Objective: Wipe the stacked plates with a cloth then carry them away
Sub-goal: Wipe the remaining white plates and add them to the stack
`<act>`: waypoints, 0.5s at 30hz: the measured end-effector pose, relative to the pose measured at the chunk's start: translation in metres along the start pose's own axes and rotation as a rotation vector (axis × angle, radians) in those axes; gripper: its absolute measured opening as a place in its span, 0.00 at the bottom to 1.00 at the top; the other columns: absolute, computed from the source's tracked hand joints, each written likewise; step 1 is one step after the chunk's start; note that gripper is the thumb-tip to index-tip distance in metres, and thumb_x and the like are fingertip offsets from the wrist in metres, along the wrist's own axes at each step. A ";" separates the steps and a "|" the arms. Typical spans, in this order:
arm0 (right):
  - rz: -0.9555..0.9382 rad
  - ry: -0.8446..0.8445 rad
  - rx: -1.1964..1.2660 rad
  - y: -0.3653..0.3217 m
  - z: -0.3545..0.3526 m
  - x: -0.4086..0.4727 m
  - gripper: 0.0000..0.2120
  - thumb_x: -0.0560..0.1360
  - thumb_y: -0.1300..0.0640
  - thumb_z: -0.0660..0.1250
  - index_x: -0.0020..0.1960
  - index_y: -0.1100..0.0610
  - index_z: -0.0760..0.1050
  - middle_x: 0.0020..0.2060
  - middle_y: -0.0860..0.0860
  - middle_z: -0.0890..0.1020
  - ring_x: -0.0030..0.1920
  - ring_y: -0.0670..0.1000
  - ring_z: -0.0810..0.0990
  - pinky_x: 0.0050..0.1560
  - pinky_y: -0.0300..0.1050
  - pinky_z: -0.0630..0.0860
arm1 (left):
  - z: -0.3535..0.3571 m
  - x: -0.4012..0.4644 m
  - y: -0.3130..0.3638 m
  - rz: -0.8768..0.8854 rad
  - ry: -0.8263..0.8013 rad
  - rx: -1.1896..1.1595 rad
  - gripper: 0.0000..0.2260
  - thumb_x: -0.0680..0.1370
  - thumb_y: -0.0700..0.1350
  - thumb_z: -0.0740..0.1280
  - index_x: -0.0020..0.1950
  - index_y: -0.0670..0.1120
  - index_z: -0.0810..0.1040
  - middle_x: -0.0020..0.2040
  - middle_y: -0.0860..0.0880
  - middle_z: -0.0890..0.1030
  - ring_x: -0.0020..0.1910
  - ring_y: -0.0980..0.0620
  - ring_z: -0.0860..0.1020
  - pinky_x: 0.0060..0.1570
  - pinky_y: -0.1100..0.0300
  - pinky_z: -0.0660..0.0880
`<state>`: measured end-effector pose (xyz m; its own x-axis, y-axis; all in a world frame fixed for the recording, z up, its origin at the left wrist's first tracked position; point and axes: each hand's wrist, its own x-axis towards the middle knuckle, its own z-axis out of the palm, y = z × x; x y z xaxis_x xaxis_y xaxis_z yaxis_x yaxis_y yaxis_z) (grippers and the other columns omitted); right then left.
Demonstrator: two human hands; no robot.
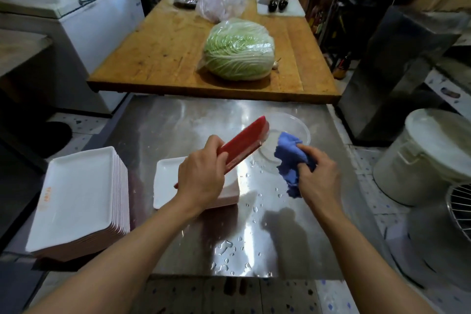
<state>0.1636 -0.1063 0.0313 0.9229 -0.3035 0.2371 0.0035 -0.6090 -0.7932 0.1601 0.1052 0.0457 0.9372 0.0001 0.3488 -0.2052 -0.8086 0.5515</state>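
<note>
Red-backed rectangular plate (242, 144) tilts in left hand (201, 176); right hand (319, 177) grips crumpled blue cloth (289, 158).

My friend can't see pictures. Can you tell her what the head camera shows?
A person's left hand holds a red-backed plate tilted up over a wet steel table while the right hand grips a blue cloth beside it. More white plates sit stacked on the left.
</note>
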 end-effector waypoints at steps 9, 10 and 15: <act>-0.240 0.135 0.107 -0.039 -0.036 0.014 0.20 0.71 0.71 0.62 0.61 0.59 0.76 0.60 0.54 0.76 0.59 0.46 0.74 0.63 0.40 0.71 | 0.013 0.019 0.040 -0.487 -0.179 -0.874 0.09 0.81 0.41 0.60 0.42 0.48 0.74 0.34 0.51 0.80 0.34 0.52 0.77 0.41 0.54 0.74; -0.291 0.124 0.087 -0.044 -0.037 0.017 0.20 0.71 0.70 0.64 0.61 0.59 0.76 0.61 0.55 0.75 0.61 0.46 0.72 0.65 0.39 0.68 | 0.014 0.018 0.043 -0.486 -0.178 -0.912 0.10 0.81 0.40 0.60 0.41 0.48 0.74 0.32 0.52 0.80 0.32 0.54 0.76 0.39 0.56 0.74; -0.427 0.048 0.083 -0.074 -0.025 0.021 0.11 0.74 0.58 0.64 0.53 0.60 0.79 0.59 0.54 0.76 0.59 0.52 0.72 0.61 0.44 0.68 | 0.012 0.012 0.055 -0.399 -0.227 -0.993 0.10 0.80 0.38 0.59 0.41 0.47 0.74 0.33 0.48 0.80 0.32 0.52 0.75 0.37 0.56 0.72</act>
<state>0.1727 -0.0861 0.1091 0.8129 -0.0725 0.5779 0.4133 -0.6272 -0.6601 0.1633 0.0541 0.0710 0.9960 -0.0345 -0.0822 0.0841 0.0603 0.9946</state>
